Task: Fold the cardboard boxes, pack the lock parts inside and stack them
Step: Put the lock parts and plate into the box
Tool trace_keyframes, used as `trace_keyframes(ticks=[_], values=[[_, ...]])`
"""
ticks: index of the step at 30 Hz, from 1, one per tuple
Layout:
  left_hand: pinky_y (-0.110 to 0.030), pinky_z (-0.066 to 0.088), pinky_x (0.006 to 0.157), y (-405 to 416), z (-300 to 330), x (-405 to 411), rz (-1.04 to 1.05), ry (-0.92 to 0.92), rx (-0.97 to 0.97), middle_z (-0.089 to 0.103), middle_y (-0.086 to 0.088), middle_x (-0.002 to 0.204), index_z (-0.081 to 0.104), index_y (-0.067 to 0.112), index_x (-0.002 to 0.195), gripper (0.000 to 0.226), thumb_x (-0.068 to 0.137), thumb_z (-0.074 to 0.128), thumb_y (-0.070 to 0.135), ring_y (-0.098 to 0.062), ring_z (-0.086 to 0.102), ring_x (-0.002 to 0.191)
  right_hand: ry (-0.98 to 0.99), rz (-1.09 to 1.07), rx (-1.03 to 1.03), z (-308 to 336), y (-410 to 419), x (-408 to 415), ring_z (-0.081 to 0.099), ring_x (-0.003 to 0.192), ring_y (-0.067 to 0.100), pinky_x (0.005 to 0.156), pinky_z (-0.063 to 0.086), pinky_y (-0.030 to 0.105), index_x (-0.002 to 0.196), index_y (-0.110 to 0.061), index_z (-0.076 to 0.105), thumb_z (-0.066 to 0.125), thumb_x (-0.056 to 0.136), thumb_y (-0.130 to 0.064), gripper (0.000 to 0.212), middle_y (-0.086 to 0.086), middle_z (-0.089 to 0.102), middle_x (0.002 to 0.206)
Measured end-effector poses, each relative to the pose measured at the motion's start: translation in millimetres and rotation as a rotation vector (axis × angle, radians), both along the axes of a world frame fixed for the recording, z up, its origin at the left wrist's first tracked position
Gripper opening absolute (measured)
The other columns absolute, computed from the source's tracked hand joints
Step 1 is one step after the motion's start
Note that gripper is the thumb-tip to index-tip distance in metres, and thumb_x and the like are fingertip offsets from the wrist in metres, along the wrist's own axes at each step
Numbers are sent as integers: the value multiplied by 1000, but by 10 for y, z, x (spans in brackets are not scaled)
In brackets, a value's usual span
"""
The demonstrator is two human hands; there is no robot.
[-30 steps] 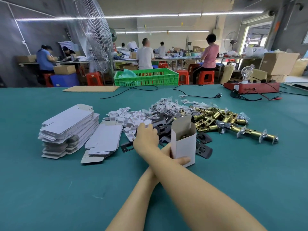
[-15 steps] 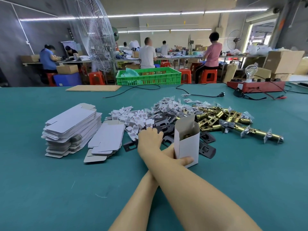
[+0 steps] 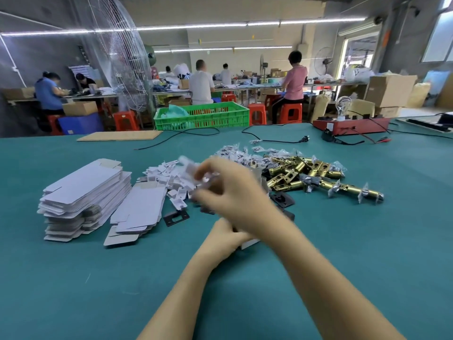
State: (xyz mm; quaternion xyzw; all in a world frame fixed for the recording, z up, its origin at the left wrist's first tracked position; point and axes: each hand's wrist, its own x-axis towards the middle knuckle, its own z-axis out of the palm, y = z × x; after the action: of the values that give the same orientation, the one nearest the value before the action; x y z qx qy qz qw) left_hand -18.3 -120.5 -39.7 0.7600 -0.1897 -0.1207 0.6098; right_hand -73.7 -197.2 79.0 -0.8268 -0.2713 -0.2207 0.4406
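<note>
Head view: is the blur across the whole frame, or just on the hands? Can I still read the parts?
Head view: motion blur smears the right hand and the small white piece it pinches; the left hand is softer too. The flat box stack and brass latches stay sharp. Wide-angle bending shows at the edges; ceiling strip lights glare mildly.

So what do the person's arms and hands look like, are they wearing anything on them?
No. Both forearms are bare as far as the picture shows: no sleeves, gloves, watch or bracelet. The right hand is blurred, and the left hand is partly hidden behind the right arm, so rings cannot be ruled out.
</note>
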Motion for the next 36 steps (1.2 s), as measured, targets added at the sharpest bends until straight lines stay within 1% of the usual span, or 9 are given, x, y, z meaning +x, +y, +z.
trace_keyframes(ticks=[2,4,7,9,14,17,21,27,36], values=[[-29,55,85,-13,-21,16,5,-5,-3,72,9,110,63,27,117,47,73,77,32,-11,67,102,77,-17,106,163,-358,-32,70,71,12,59,56,31,93,-11,60,67,86,-3,12,0,70,83],[-32,56,86,-9,-55,40,6,-11,-12,72,12,108,63,32,115,46,72,78,33,-10,68,101,138,-73,127,246,-682,-18,72,83,18,74,59,41,97,-12,64,69,86,-9,12,5,72,94],[-23,54,79,-7,-86,69,1,-6,-17,72,15,106,64,36,110,44,69,79,36,-6,68,98,211,-143,167,239,-1027,25,72,82,13,76,56,27,94,-15,70,70,86,-20,9,1,75,87],[-26,55,82,-11,-68,56,1,0,-16,72,14,106,65,36,110,44,68,80,38,-7,68,98,226,-206,178,195,-1154,51,72,78,14,75,57,27,91,-16,70,68,88,-14,5,1,74,85],[-35,55,90,-21,-76,65,20,-8,-19,73,9,107,66,31,110,45,67,80,34,-13,68,101,189,-275,47,125,-1204,110,63,75,21,69,51,31,102,-14,54,65,82,3,29,-3,66,101],[-35,55,90,-24,-79,62,13,-15,-17,73,8,108,66,28,112,46,68,80,31,-14,68,101,152,-232,-65,131,-1109,108,66,77,16,71,53,29,94,-16,59,61,78,8,29,0,66,90],[-39,55,93,-23,-76,47,21,-25,-13,73,7,109,66,28,113,46,69,79,31,-15,68,102,40,-282,-213,97,-968,134,62,71,17,63,46,16,83,-10,70,62,75,7,21,-7,62,71],[-44,54,94,-19,-77,40,19,-21,-4,72,7,108,66,28,113,46,69,79,33,-16,68,102,-168,-418,-280,-12,-811,218,57,75,22,70,48,38,85,-4,70,62,75,5,15,7,65,80],[-55,52,93,-18,-52,20,18,3,-18,72,-3,109,66,24,111,54,62,79,41,-28,67,103,-53,-285,-516,-109,-653,244,56,88,24,73,48,41,90,-14,68,58,82,-7,15,1,63,91]])
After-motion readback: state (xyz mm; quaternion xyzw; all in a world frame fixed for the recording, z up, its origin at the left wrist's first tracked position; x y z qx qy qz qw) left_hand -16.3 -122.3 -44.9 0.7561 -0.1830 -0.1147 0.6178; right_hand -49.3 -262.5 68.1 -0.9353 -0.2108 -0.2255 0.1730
